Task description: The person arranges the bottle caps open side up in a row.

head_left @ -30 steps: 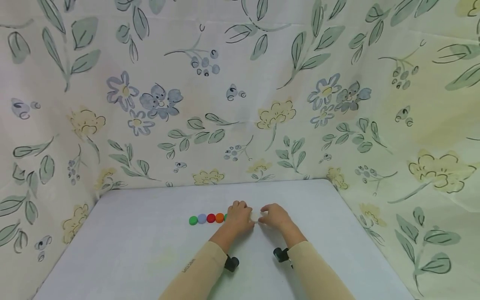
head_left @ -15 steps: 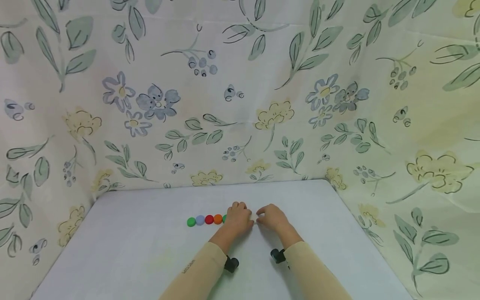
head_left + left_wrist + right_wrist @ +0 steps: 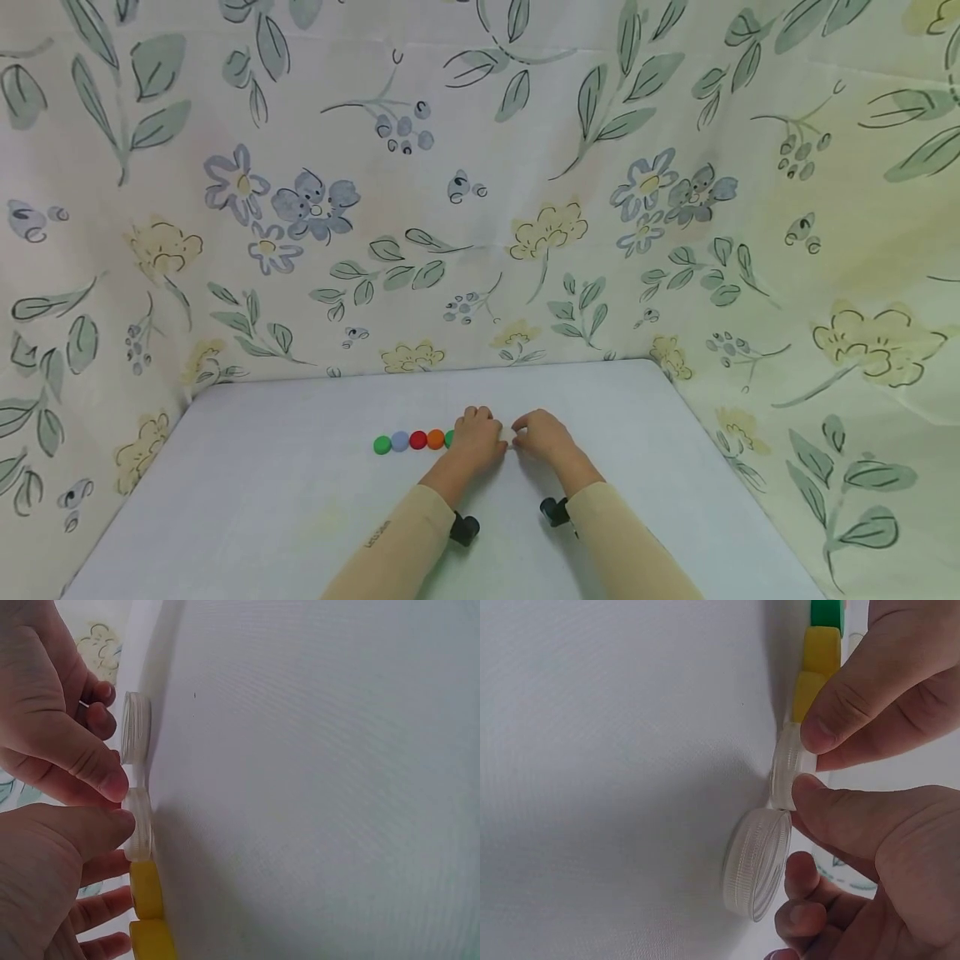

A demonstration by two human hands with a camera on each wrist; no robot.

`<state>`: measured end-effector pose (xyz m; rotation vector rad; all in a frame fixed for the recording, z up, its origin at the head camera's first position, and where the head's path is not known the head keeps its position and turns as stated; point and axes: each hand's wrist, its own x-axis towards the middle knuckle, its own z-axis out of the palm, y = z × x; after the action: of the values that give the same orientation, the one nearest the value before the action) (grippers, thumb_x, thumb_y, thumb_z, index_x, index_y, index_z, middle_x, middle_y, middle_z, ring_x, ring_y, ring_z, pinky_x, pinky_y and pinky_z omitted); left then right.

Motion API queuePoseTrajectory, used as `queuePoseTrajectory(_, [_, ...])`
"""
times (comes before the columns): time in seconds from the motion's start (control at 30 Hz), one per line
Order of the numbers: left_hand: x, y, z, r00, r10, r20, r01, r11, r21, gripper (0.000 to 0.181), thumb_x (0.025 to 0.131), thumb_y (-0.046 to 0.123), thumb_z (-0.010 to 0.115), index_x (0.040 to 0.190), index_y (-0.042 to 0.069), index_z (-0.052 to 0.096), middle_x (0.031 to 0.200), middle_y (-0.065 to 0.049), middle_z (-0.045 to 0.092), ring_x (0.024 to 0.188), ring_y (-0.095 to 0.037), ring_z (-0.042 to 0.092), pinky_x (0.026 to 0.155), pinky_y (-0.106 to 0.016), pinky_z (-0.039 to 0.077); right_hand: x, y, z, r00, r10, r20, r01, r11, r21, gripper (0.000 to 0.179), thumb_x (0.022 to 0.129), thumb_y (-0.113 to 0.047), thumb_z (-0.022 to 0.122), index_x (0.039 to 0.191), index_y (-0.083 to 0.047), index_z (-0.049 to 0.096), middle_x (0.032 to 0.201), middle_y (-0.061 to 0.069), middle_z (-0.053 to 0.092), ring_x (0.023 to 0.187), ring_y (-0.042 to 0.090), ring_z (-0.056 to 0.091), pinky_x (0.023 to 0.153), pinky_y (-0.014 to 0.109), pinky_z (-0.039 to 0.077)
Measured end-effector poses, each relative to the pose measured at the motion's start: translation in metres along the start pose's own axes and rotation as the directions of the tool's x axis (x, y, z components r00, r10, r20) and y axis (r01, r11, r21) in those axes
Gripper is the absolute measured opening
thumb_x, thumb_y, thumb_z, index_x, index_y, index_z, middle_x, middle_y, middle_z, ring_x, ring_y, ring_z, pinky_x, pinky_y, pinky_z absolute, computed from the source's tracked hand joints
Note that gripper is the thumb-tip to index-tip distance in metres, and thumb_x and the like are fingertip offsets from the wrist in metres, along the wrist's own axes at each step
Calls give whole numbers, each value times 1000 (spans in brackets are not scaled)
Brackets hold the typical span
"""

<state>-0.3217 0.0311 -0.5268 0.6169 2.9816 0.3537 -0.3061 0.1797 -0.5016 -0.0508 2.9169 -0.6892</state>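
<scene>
My left hand and right hand meet at the right end of a row of round caps. Between them, in the right wrist view, stands a clear ridged cap, pinched by thumb and finger of each hand. Two yellow caps follow it in line beside the left fingers, hidden from the head view by that hand. A larger clear lid stands close by the curled outer fingers of the right hand. Further left run a green cap, orange, red, lavender and another green cap.
The caps are on a white-covered table. A floral cloth hangs behind it and along the sides. Each wrist carries a small black camera, such as the left wrist's camera.
Over the last second my right hand has shifted slightly left, closer to the left hand. The left hand stays in place, and the head view has turned a little.
</scene>
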Motion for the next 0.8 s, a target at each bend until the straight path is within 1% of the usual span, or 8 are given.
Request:
queuePoseTrajectory(0.17, [2,1,1,1000,0,-9,0,1000,-9,36,95,33,75,121,8,73,119,-10,58,115,-29,48,104,-46,45,2,-1,2,1000,5,7,-5,1000,4,21,94,-12,73,114,-5,76,125,17,68,120,36,61,101,51,49])
queuePoseTrajectory(0.27, [1,2,1,1000,0,-11,0,1000,-25,37,95,32,75,122,7,71,120,-10,58,117,-29,48,106,-47,45,3,-1,3,1000,3,10,-3,1000,-2,20,94,-11,73,113,-3,75,122,16,68,114,33,63,98,50,50])
queuePoseTrajectory(0.4, [0,2,-1,1000,-1,-19,1,999,-44,37,93,32,77,121,7,70,119,-10,58,116,-30,47,106,-48,44,4,0,3,1000,3,12,-2,1000,-12,19,93,-11,74,111,-3,75,118,15,68,108,31,64,95,48,52])
queuePoseTrajectory(0.5, [-1,2,-2,999,-3,-33,0,998,-66,36,92,31,78,118,7,70,117,-10,57,115,-30,47,105,-48,44,4,0,3,1000,-4,7,4,1000,-18,19,92,-12,75,110,-3,75,115,14,68,104,29,64,93,47,53])
queuePoseTrajectory(0.7, [-2,3,-3,998,0,-63,-5,996,-90,35,90,30,81,114,9,68,116,-10,58,116,-31,48,106,-48,43,3,2,2,999,-33,-18,32,999,-40,20,90,-14,78,108,-5,76,104,9,66,89,23,61,84,43,54])
queuePoseTrajectory(0.8, [-3,3,-3,998,4,-66,-10,995,-94,34,91,30,79,115,9,67,116,-9,59,116,-30,48,105,-48,44,2,3,1,998,-51,-28,50,998,-49,20,89,-14,79,107,-6,76,100,7,65,85,21,59,81,42,54])
